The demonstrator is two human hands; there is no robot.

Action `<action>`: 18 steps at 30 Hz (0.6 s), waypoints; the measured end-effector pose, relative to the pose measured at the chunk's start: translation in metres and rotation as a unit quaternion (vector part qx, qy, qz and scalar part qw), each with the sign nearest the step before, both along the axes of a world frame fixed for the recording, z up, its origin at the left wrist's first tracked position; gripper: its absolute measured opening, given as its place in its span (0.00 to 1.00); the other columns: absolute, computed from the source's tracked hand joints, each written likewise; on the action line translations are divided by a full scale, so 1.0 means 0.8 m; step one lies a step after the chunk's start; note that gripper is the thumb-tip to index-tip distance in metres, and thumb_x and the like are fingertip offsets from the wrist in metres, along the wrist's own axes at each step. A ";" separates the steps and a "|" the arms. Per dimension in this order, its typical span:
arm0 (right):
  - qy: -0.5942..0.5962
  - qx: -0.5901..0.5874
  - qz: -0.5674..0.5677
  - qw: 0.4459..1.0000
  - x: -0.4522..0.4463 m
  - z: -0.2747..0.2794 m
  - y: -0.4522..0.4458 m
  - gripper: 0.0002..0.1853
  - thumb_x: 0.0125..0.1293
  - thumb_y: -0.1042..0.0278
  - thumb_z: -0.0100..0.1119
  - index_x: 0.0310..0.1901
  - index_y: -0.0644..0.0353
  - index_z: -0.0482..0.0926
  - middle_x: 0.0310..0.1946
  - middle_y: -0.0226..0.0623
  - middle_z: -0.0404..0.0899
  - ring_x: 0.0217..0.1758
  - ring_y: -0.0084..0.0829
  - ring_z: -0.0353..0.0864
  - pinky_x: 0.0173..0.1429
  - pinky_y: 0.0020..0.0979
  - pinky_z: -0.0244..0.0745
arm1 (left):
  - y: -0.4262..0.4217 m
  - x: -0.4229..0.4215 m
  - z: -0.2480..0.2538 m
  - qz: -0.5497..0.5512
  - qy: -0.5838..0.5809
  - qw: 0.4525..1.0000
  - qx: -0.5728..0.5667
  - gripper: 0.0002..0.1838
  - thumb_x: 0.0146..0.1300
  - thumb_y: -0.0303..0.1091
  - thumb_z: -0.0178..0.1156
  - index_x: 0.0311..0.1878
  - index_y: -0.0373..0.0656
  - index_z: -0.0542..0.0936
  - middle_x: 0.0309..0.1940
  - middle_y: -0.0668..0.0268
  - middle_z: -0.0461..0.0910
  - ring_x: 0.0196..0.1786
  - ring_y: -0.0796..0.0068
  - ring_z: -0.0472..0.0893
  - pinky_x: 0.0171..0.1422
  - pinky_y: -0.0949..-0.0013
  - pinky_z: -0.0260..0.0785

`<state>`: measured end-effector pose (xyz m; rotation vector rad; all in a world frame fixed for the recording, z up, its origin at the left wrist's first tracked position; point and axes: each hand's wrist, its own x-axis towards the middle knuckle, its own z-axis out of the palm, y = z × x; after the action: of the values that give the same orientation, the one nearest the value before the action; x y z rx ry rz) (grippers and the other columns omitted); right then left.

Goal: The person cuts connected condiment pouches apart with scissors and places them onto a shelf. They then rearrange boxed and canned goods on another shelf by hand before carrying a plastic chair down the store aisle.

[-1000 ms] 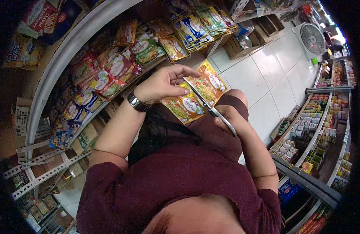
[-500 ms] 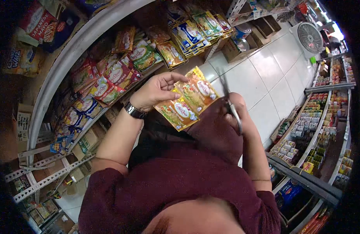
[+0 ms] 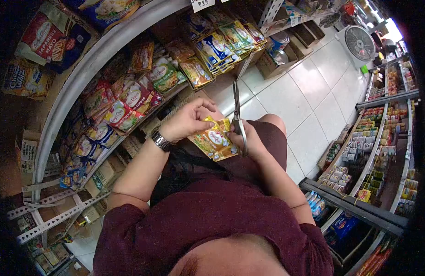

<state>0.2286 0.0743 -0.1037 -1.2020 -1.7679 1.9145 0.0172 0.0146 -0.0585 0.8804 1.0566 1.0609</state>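
Observation:
My left hand [image 3: 190, 120] pinches the top corner of a yellow foil sachet pack [image 3: 211, 141], which hangs over my lap. Its panels lie folded or overlapped; I cannot tell how many there are. My right hand [image 3: 253, 140] is wrapped round a pair of scissors [image 3: 236, 101], whose blades point up and away from me, nearly together. The fingers of that hand are against the pack's right edge, and part of the edge is hidden behind them. A metal watch [image 3: 162, 139] is on my left wrist.
A shelf of food pouches, including a green sachet [image 3: 166, 76] and yellow-blue packs [image 3: 217, 48], curves along the left. Racks of cans [image 3: 362, 146] stand on the right. Farther off are a white fan [image 3: 360, 43] and cardboard boxes [image 3: 270, 62] on the tiled floor [image 3: 309, 87].
My right hand has moved left with the scissors, up to the pack. Sachets that were spread side by side are now brought together, lower, and the scissors stand more upright.

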 end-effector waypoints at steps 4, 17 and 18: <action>0.056 -0.059 -0.023 0.996 -0.015 -0.019 -0.019 0.13 0.58 0.60 0.58 0.32 0.61 0.70 0.23 0.29 0.69 0.28 0.19 0.66 0.32 0.23 0.65 | 0.007 0.007 -0.028 -0.065 0.286 0.948 0.122 0.18 0.52 0.25 0.61 0.47 0.40 0.71 0.45 0.69 0.72 0.42 0.83 0.70 0.45 0.76 0.65; 0.085 0.006 -0.046 0.995 -0.014 -0.045 -0.023 0.19 0.53 0.61 0.66 0.30 0.56 0.63 0.23 0.25 0.63 0.27 0.18 0.62 0.29 0.23 0.62 | 0.007 -0.007 -0.037 -0.091 0.397 0.890 0.205 0.23 0.52 0.31 0.63 0.53 0.39 0.71 0.47 0.54 0.75 0.51 0.58 0.75 0.58 0.64 0.66; 0.111 -0.059 -0.071 0.990 -0.014 -0.033 -0.023 0.18 0.57 0.60 0.64 0.29 0.56 0.62 0.24 0.27 0.65 0.27 0.19 0.67 0.29 0.22 0.66 | 0.017 -0.014 -0.007 -0.121 0.356 0.924 0.071 0.24 0.57 0.29 0.60 0.57 0.36 0.68 0.54 0.56 0.71 0.56 0.70 0.71 0.61 0.67 0.63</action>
<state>0.2175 0.0555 -0.1303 -1.0717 -1.4370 2.0049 0.0059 0.0283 -0.0638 1.5382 1.4255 0.6101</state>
